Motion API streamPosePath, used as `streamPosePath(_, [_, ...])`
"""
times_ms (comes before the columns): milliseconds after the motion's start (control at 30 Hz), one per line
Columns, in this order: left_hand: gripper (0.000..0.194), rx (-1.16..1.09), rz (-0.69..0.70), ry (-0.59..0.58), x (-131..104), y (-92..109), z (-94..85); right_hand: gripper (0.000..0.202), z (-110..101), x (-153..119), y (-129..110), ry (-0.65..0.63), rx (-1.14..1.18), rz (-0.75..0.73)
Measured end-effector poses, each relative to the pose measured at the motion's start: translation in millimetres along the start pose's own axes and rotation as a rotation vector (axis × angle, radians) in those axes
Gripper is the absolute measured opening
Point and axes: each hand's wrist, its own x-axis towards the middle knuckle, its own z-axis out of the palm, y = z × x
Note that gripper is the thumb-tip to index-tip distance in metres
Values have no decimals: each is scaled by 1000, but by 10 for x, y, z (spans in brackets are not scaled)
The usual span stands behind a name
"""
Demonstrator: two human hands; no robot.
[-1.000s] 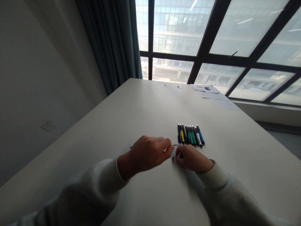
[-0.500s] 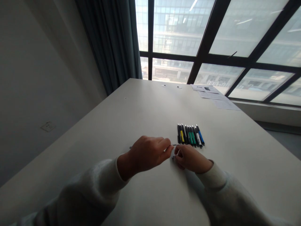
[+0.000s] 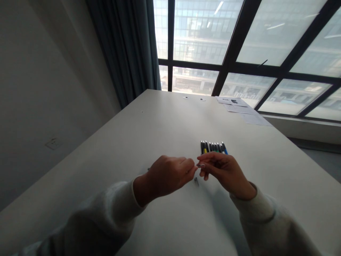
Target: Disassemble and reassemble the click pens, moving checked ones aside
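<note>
Here we are at the desk (image 3: 165, 128), and both hands meet over its near half. Taking their meeting point as the centre of the dial, the left hand (image 3: 169, 176) comes in from nine o'clock, its grip clenched, thumb and forefinger pinching a slim part (image 3: 201, 165). That slim part pokes out toward three o'clock, right in the narrow space between the hands, and much of it is too small or hidden to read.

Over from three o'clock comes the right hand (image 3: 225, 172), fingers curled, thumb and fingertips right around the exposed end; whether that grip is closed on it or just hovering about it, I cannot tell. A small silvery end (image 3: 148, 169) peeks out past the left hand, at nine o'clock.

Down at six o'clock, just below the fingertips, a small dark piece (image 3: 196, 181) sits on the desk. Up at one o'clock, there's the row of pens (image 3: 213, 146), side by side, silvery ends facing away, flashes of yellow, green and blue, their near ends hidden by the right hand. Farther out on that same line, papers (image 3: 255, 120) lie by the desk's edge, and at eleven a dark curtain (image 3: 128, 49) hangs beside the window (image 3: 202, 32).
</note>
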Motion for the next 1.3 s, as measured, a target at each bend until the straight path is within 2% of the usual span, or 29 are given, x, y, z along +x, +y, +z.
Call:
streamPosePath(200, [28, -57, 2, 8, 16, 7, -17, 15, 62, -29, 57, -10, 38, -39])
streamPosePath(600, [36, -108, -41, -19, 19, -2, -39, 10, 65, -83, 0, -19, 51, -179])
streamPosePath(667, [36, -128, -57, 15, 20, -2, -57, 10, 19, -105, -83, 68, 50, -223])
streamPosePath(800, [25, -322, -179, 110, 18, 11, -158, 5, -174, -140, -338, 366, 79, -314])
streamPosePath(867, [22, -487, -281, 150, 14, 18, -211, 4, -260, -129, -420, 413, 86, -257])
streamPosePath(900, [23, -583, -342, 176, 14, 19, -227, 5, -278, -115, -427, 396, 77, -205])
streamPosePath(1000, [28, -931, -524, 265, 25, 14, -228, 14, -197, -50, -290, 180, -33, 38])
streamPosePath(1033, [28, -1043, -567, 286, 34, 7, -216, 17, -130, -31, -203, 62, -109, 159])
streamPosePath(1100, [28, -1196, -613, 325, 56, -14, -187, 17, 29, -7, -7, -64, -300, 358])
streamPosePath(1200, [31, -1177, -621, 400, 81, -57, -159, 11, 222, -12, 249, -136, -550, 422])
streamPosePath(1300, [32, -1059, -631, 415, 86, -82, -163, 10, 293, -30, 396, -116, -630, 425])
